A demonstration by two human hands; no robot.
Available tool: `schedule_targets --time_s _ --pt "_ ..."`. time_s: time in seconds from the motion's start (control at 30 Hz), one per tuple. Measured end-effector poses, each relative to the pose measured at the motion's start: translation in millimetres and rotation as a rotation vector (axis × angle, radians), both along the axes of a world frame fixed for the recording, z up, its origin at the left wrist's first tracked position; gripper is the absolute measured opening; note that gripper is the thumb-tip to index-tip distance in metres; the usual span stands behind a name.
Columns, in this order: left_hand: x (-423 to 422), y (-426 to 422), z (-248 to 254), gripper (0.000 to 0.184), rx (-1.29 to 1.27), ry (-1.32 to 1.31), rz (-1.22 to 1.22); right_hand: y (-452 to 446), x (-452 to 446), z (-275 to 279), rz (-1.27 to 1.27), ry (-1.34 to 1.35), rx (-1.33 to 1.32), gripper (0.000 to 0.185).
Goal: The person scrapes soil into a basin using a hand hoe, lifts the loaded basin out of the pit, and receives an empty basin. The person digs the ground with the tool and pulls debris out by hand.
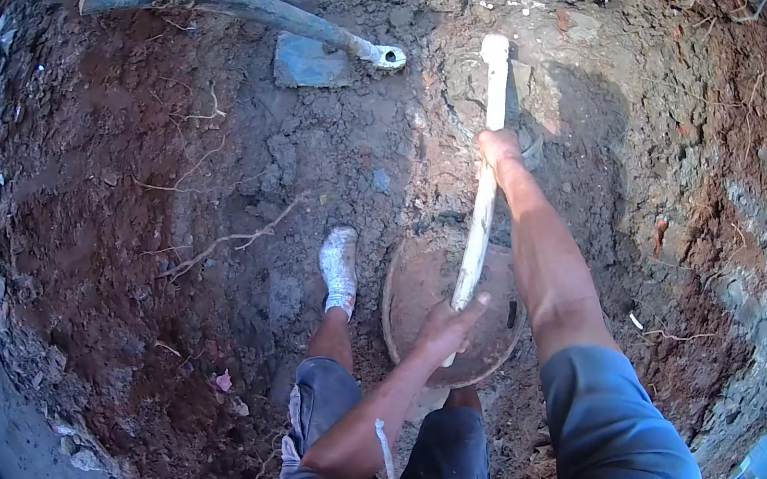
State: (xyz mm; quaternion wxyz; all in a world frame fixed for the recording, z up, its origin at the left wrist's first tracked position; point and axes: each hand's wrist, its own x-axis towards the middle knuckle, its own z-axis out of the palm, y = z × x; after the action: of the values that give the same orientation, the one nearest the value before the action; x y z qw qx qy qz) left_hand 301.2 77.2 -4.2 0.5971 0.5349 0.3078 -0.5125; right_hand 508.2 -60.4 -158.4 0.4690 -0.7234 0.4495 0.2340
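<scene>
Soil [151, 163], rough and clumped, lies all around a round pan [416, 284], reddish inside, with a small dark mark near its right rim. A pale handle [478, 237] slants over the pan, its near end above the pan's lower part and its far end well beyond the pan, a little to the right of it. What that far end joins, close to the ground, is hard to make out.

The person's left hand [448, 328] is over the pan, its fingers curled around the lower stretch of the handle, thumb out to the pan's right side. The right hand [498, 149] is closed around the same handle higher up, beyond the pan's far rim, with the forearm running back just right of the pan.

A foot in a white, speckled sock [338, 260] stands on the soil just left of the pan. Grey shorts [327, 402] show left of the pan and below it, and a white cord [389, 471] hangs below and left of it.

Well beyond the pan, toward the left, lies a second handle [278, 23] with a holed end, and near it a flat blue-grey plate [310, 60]. A thin root [243, 239] lies farther left of the pan than the foot
</scene>
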Motion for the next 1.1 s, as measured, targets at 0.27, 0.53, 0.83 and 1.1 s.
schedule_targets --time_s 0.27,0.53,0.83,1.1 --pt "75.0 -6.7 40.5 0.036 -0.294 0.265 0.140 -22.9 58.2 15.8 0.086 0.210 0.200 0.006" --pt "6.2 -2.9 -2.4 0.029 -0.284 0.002 0.237 -14.1 23.1 6.1 0.117 0.024 0.105 0.010" --pt "-154.2 5.0 -42.2 0.023 0.005 -0.107 0.020 -2.5 -132.0 38.5 0.081 -0.112 0.058 0.032" --pt "-232.3 27.1 -32.1 0.028 0.220 -0.291 -0.337 -11.1 -229.3 68.3 -0.197 -0.170 0.169 0.019"
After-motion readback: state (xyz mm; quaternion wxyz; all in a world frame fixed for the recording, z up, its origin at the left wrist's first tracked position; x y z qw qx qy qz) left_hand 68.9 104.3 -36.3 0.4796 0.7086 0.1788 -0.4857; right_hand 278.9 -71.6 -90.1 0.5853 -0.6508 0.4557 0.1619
